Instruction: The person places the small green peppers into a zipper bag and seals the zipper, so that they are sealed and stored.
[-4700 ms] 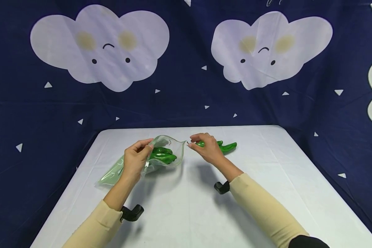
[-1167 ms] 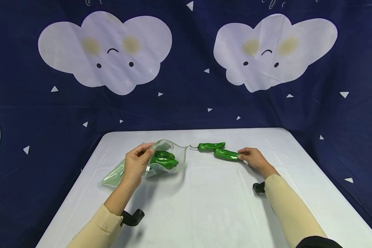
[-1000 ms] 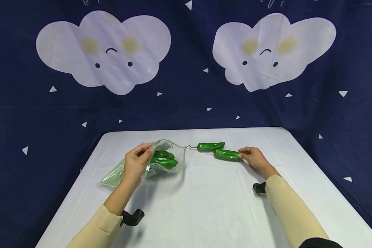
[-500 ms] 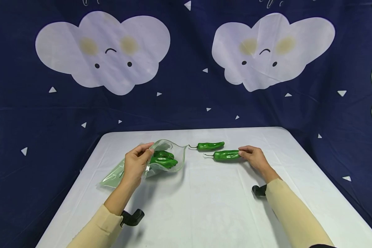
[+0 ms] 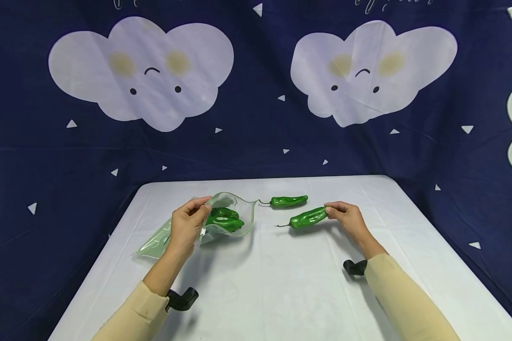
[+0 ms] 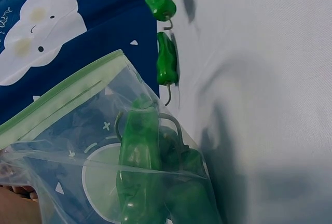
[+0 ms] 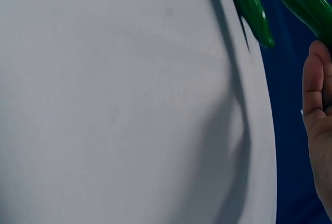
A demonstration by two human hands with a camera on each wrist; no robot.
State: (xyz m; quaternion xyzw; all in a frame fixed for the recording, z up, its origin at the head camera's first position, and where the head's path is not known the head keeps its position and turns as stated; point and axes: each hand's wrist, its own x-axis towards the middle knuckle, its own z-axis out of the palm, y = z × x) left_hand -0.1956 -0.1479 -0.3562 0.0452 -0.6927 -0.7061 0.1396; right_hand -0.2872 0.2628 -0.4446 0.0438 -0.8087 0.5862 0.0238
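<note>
My left hand (image 5: 187, 221) pinches the rim of a clear, green-tinted zip bag (image 5: 153, 242), whose mouth gapes toward the right. Inside the bag lie green peppers (image 6: 139, 156), partly blurred by the plastic. With thumb and fingertips, my right hand (image 5: 349, 219) pinches the tip of a green pepper (image 5: 308, 218), its stem pointing left and low toward the table. That pepper's shadow falls under it, and it looks lifted off the cloth. Another green pepper (image 5: 288, 201) lies on the table just behind it, stem toward the bag.
A white-covered table (image 5: 273, 289) runs up to a dark blue curtain (image 5: 256, 156) printed with clouds and triangles. Black wrist cameras (image 5: 182, 299) sit on both forearms.
My right hand came away from the bag's side, took hold of the nearer pepper by its tip, and drew it toward me, apart from the other. The left hand stays on the bag.
</note>
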